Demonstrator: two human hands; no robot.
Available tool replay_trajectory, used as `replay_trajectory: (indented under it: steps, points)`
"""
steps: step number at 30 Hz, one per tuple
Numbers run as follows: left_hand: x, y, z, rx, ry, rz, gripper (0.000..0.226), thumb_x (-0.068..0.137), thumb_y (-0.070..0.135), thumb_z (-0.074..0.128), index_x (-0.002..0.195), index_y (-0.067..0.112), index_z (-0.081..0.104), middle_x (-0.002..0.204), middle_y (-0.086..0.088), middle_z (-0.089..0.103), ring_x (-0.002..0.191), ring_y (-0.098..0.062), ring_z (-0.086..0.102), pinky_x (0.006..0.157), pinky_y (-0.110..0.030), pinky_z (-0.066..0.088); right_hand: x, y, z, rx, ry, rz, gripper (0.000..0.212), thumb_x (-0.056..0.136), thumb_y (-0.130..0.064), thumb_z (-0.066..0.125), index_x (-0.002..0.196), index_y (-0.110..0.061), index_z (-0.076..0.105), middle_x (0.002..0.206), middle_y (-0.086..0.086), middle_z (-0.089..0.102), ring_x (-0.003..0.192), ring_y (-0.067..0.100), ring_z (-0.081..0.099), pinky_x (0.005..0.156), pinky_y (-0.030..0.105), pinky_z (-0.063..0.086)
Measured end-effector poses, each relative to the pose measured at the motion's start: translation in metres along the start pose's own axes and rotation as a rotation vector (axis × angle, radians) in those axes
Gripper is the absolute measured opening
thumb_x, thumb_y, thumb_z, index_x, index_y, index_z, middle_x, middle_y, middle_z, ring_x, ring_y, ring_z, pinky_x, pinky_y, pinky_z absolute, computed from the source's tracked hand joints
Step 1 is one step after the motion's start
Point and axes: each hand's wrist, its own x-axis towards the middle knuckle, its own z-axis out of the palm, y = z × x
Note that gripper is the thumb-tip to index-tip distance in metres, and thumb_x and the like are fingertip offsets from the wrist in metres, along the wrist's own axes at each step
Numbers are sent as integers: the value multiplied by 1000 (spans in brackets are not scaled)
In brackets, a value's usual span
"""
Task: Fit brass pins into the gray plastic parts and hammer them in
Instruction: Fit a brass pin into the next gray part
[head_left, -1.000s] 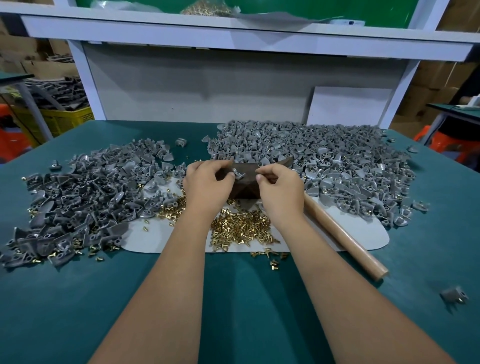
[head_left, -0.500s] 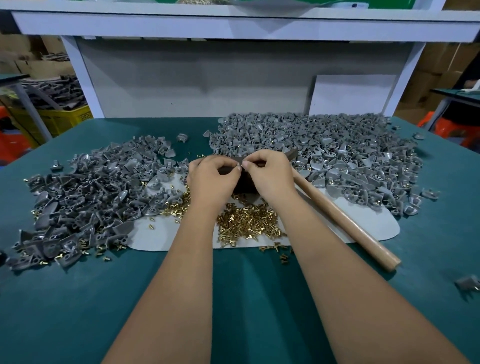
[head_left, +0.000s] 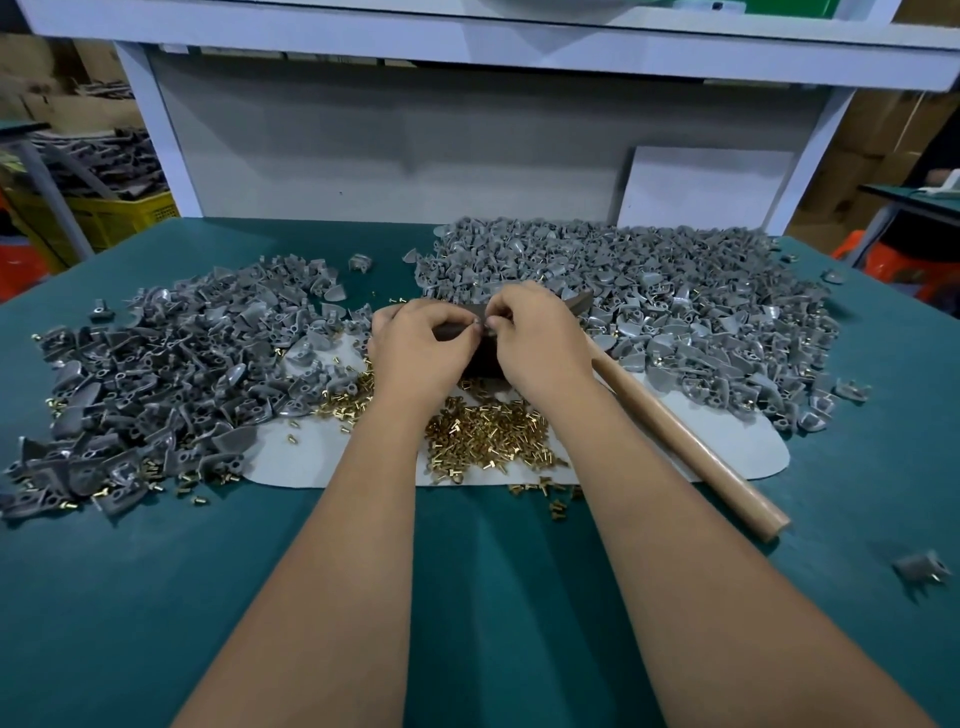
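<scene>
My left hand (head_left: 421, 348) and my right hand (head_left: 540, 343) meet fingertip to fingertip over a dark brown block (head_left: 480, 361). The left fingers pinch a small gray plastic part (head_left: 474, 323). The right thumb and forefinger pinch something tiny against it, apparently a brass pin, mostly hidden by the fingers. Loose brass pins (head_left: 488, 431) lie heaped on the white mat (head_left: 737, 447) just below my wrists. A hammer's wooden handle (head_left: 685, 441) runs from behind my right hand toward the near right.
Gray parts form a big pile (head_left: 675, 291) at the back right and a darker pile (head_left: 171, 374), with pins among them, at the left. One stray gray part (head_left: 922, 566) sits near the table's right edge. The green tabletop (head_left: 156, 597) stretches toward me. A white board (head_left: 706, 187) leans at the back.
My hands have closed together over the block; the right fingertips now touch the gray part held by the left. The camera has tilted a little downward.
</scene>
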Motion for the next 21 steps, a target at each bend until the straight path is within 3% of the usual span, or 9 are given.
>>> replay_trajectory:
  steps: [3,6,10,14,18,21]
  points:
    - [0,-1,0,9,-8,3,10,87,32,67,93,31,75,103,16,62,108,-13,30,86,-24,21,1,-2,-4,-246,-32,-171,10,94,-11,52,96,-18,59,104,1,54,100,22,51,67,32,35]
    - [1,-2,1,2,-8,-1,9,88,31,66,92,32,75,102,17,61,111,-15,32,85,-23,20,3,-8,-8,-305,-70,-157,11,94,-12,52,98,-19,59,109,4,52,108,24,46,69,35,36]
    - [1,-2,1,15,5,11,11,87,32,67,94,30,76,108,11,67,119,-21,39,90,-24,23,8,-11,-8,-165,-107,45,8,95,-23,54,93,-27,61,108,2,59,105,25,52,72,35,40]
    - [0,-1,2,26,-2,2,12,90,34,65,97,31,75,112,11,66,114,-17,35,89,-26,23,6,-8,-2,-11,-65,134,13,92,-27,59,81,-32,61,94,0,65,101,24,56,77,39,53]
    - [-1,-1,1,10,-23,-7,11,91,34,63,97,31,73,110,13,64,104,-10,25,89,-29,24,-2,4,2,218,-22,100,15,91,-21,61,80,-30,65,93,-4,65,99,19,56,83,36,48]
    - [-1,0,0,0,-19,-9,8,91,34,64,95,32,72,104,16,59,105,-11,25,90,-29,24,-3,10,-4,541,5,233,22,97,-20,50,86,-26,68,91,-8,67,90,9,58,76,29,44]
